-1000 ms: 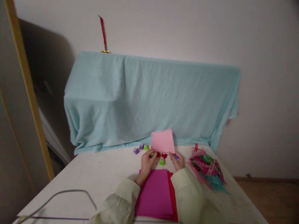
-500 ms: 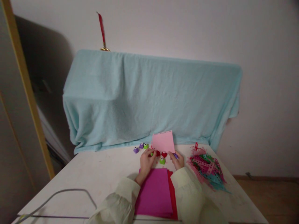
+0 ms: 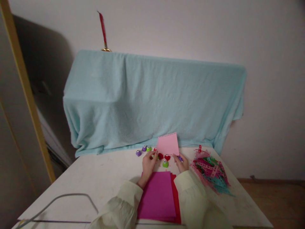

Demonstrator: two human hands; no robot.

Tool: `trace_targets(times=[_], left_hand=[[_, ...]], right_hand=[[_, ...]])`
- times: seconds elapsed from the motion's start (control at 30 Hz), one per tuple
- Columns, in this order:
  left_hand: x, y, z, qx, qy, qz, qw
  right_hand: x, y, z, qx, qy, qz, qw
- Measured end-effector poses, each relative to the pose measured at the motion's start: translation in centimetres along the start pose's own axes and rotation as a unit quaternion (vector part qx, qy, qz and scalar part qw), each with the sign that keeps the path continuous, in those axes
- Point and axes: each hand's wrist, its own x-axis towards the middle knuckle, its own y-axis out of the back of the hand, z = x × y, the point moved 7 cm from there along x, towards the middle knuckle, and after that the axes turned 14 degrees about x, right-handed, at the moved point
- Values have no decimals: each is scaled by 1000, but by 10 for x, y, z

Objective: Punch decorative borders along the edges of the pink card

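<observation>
The sheet point(image 3: 167, 144) is sitting slightly farther right than a moment ago, and a small red piece point(image 3: 155, 149) is now peeking out beside its left edge; this is looking like a small shift of grip, with the sheet's left side coming more into the open for working on. The right hand point(image 3: 181, 162) is grasping the lower right corner, its fingers pinching the paper, while a purple piece point(image 3: 180, 158) is showing against them. The left hand point(image 3: 149, 163) is reaching the lower left corner with its fingers bunching together; whether they are pinching the paper, I cannot tell. The sheet is tilting up above the far part of the tabletop point(image 3: 102, 178), in front of the cloth point(image 3: 152, 101). It is looking thin, flat and matt, pale pink and nearly square, with small dark marks running along its top and bottom edges. Just below it, 2 glossy red pieces point(image 3: 167, 157) and a rounded green piece point(image 3: 165, 163) with an eye are lying between the hands. Nearer the body, smooth magenta paper point(image 3: 157, 194) is covering most of some red paper point(image 3: 177, 203). To the right, limp strips point(image 3: 212, 171) are tangling in a loose heap, many showing holes, and the cloth is hanging in soft, fuzzy folds
</observation>
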Motion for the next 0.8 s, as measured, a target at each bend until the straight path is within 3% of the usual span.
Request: trace_targets(times=[0.3, 0.57, 0.8], left_hand=[[-4, 1, -5, -79, 70, -29, 994], [0, -22, -20, -197, 127, -88, 968], [1, -25, -13, -209, 93, -115, 967]], right_hand=[[-1, -1, -4, -8, 13, -20, 1000], [-3, -7, -10, -13, 6, -37, 999], [-4, -9, -13, -8, 1, -58, 998]])
